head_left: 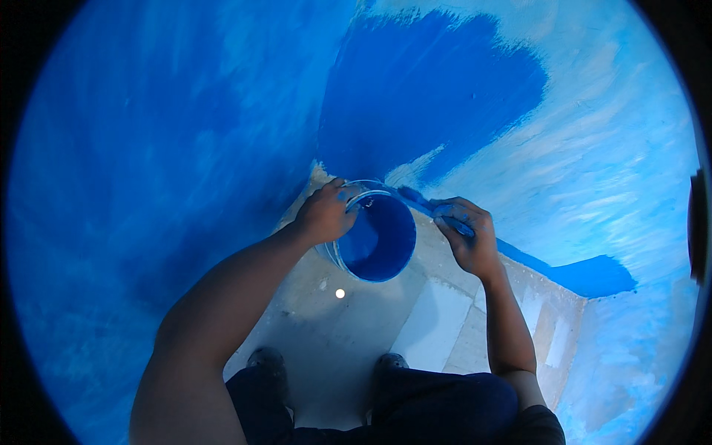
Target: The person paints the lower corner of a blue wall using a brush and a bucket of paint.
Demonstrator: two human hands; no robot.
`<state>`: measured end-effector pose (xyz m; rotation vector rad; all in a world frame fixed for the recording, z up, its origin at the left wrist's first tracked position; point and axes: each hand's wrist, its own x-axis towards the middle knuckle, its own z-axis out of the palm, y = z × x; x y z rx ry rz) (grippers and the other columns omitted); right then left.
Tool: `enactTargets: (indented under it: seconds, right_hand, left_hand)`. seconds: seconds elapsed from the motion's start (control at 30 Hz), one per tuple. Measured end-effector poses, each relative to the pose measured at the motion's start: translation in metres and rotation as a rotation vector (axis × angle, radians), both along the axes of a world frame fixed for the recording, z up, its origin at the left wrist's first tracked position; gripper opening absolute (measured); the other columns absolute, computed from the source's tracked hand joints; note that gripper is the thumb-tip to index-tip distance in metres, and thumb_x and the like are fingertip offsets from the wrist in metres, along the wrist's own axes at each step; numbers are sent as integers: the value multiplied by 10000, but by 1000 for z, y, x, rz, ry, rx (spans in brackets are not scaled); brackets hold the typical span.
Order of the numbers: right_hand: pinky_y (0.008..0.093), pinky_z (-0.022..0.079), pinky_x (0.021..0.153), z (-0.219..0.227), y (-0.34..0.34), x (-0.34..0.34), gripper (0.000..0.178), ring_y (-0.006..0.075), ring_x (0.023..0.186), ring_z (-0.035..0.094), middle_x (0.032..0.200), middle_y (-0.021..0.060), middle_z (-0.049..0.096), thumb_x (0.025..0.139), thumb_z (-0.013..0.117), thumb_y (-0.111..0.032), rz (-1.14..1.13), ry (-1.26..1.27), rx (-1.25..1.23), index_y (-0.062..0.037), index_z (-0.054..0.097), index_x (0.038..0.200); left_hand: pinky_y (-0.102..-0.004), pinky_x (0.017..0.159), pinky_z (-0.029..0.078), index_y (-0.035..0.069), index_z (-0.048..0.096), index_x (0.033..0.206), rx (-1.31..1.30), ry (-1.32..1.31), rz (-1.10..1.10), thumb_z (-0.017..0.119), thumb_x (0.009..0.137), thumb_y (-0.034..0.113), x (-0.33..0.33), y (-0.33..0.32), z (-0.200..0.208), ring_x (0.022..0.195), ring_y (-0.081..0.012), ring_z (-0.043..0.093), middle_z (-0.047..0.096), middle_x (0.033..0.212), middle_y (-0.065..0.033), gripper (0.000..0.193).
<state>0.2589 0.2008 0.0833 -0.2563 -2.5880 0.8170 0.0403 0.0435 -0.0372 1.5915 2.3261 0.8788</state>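
Observation:
My left hand (pixel 328 211) is closed on the rim of a paint bucket (pixel 377 237), holding it tilted so that the blue paint inside shows. To the right of the bucket, my right hand (pixel 469 236) grips a paintbrush (pixel 454 225) by its blue-smeared handle. The bristle end points left and touches or lies close to the foot of the wall (pixel 437 96), just beyond the bucket. Fresh solid blue covers a broad patch of that wall and a strip along its base. Blue paint spots mark my fingers.
Another wall (pixel 148 148), streaked blue, rises on the left and meets the far wall in a corner. Pale floor tiles (pixel 434 319) lie below the bucket. My shoes (pixel 268 361) stand on the floor. A dark object (pixel 697 226) sits at the far right edge.

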Motion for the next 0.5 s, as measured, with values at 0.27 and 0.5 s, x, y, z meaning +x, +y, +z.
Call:
enactTargets:
  seconds: [0.27, 0.5]
  right_hand:
    - [414, 519, 845, -58, -18, -18, 193, 337, 932, 658, 995, 169, 689, 764, 663, 37, 258, -296, -64, 0, 710, 947]
    - [429, 498, 914, -110, -13, -25, 258, 349, 1019, 638, 1054, 161, 686, 754, 631, 64, 236, -440, 12, -16, 710, 987]
  left_hand:
    - [-466, 1065, 396, 122, 550, 1316, -20, 22, -124, 594, 898, 238, 10, 20, -5, 1335, -356, 417, 532, 1361, -156, 436]
    - [-466, 1078, 380, 127, 540, 1330, -96, 36, -142, 584, 901, 267, 21, 27, 7, 1351, -337, 405, 484, 1401, -187, 453]
